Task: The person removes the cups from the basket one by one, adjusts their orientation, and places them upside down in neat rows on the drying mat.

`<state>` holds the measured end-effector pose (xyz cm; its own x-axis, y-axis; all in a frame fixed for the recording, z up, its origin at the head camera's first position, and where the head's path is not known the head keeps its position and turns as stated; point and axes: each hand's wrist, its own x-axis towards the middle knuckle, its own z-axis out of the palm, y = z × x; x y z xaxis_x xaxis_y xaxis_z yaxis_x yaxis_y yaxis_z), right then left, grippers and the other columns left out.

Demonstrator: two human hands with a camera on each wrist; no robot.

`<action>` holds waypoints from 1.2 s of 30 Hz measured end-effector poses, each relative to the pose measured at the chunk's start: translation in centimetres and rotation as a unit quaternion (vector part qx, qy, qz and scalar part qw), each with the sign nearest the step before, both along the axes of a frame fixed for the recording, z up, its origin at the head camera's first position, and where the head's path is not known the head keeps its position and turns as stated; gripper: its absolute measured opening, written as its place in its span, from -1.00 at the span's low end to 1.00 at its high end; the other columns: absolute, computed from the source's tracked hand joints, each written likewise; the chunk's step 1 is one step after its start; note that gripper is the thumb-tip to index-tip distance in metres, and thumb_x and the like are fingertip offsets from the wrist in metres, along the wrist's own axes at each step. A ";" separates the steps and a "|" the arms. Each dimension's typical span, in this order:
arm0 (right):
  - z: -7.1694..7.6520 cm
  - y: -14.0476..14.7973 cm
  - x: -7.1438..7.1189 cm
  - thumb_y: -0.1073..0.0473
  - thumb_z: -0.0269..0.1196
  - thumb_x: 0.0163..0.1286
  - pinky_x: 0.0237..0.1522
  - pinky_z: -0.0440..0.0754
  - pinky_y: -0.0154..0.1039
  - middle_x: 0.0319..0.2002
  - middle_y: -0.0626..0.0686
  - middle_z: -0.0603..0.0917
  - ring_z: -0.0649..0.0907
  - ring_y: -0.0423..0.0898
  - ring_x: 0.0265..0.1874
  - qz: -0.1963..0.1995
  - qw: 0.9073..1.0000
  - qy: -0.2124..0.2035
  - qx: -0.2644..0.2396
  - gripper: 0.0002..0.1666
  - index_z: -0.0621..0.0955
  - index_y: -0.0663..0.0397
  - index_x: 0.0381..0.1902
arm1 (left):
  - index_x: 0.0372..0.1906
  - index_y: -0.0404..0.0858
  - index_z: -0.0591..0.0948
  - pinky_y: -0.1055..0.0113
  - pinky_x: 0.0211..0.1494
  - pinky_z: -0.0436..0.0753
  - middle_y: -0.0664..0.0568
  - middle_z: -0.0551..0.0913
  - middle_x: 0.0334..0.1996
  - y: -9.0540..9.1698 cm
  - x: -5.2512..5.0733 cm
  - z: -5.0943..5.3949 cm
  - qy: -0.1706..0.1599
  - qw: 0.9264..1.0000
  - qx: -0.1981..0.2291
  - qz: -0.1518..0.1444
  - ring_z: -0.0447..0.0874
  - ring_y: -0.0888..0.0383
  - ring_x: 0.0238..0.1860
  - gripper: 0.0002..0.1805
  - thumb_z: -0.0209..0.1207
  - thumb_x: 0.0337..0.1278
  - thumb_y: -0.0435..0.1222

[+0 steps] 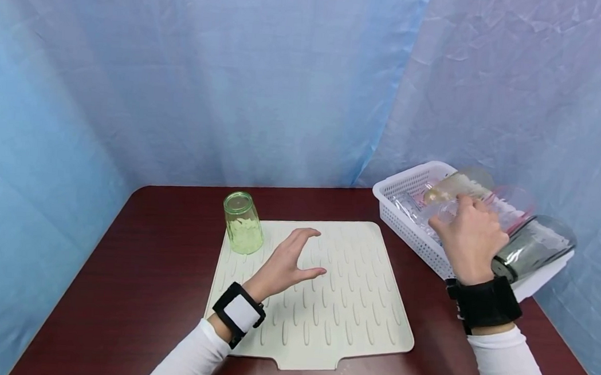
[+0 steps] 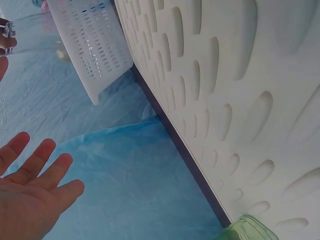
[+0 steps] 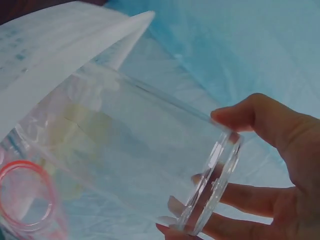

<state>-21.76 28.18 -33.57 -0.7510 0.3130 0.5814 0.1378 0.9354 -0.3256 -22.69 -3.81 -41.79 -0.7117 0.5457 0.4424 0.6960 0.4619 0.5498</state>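
My right hand [image 1: 473, 241] is over the white basket [image 1: 411, 231]. In the right wrist view its fingers and thumb [image 3: 235, 116] grip a clear glass [image 3: 135, 145] near the thick base, the glass tilted beside the basket wall [image 3: 45, 55]. My left hand [image 1: 285, 264] hovers above the ribbed cream mat [image 1: 334, 304], thumb and fingers spread apart, holding nothing. The left wrist view shows its fingers [image 2: 52, 172] extended. A green glass [image 1: 243, 224] stands upside down on the mat's back left corner.
Inside the basket lie a dark grey glass [image 1: 534, 247], a yellowish glass [image 1: 461, 184] and pink-rimmed glassware [image 3: 25, 195]. The dark red table [image 1: 135, 269] surrounds the mat, with blue curtains [image 1: 244, 92] behind and beside it.
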 end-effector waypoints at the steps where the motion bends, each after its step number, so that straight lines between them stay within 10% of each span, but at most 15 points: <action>1: 0.1 -0.3 0.2 0.05 0.38 -0.05 -0.54 0.36 0.43 -0.26 0.42 0.56 0.52 0.50 -0.33 0.002 1.000 0.008 0.004 -0.47 0.51 0.29 -0.20 | 0.28 -0.36 0.34 0.16 0.21 0.45 -0.14 0.40 0.22 0.0 0.0 0.0 -0.001 1.000 0.000 0.000 0.36 0.02 0.27 -0.24 0.41 0.03 -0.18; 18: 3.1 -5.0 2.3 0.03 0.40 -0.08 -0.56 0.38 0.39 -0.12 0.27 0.63 0.56 0.43 -0.28 0.033 0.998 0.056 0.027 -0.34 0.58 0.14 0.04 | 0.30 -0.38 0.32 0.15 0.23 0.43 -0.15 0.39 0.23 0.0 0.1 0.6 0.003 1.000 0.011 0.000 0.34 0.01 0.29 -0.23 0.41 0.03 -0.19; 36: -0.6 -12.4 2.2 0.06 0.52 -0.15 -0.72 0.47 0.09 -0.19 0.24 0.68 0.64 0.25 -0.44 0.109 0.988 0.075 0.079 -0.32 0.64 0.23 -0.03 | 0.49 -0.26 0.06 0.20 0.29 0.37 -0.11 0.16 0.43 6.2 -2.6 -1.0 -0.024 0.998 0.029 0.041 0.18 0.04 0.40 0.03 0.43 -0.01 -0.17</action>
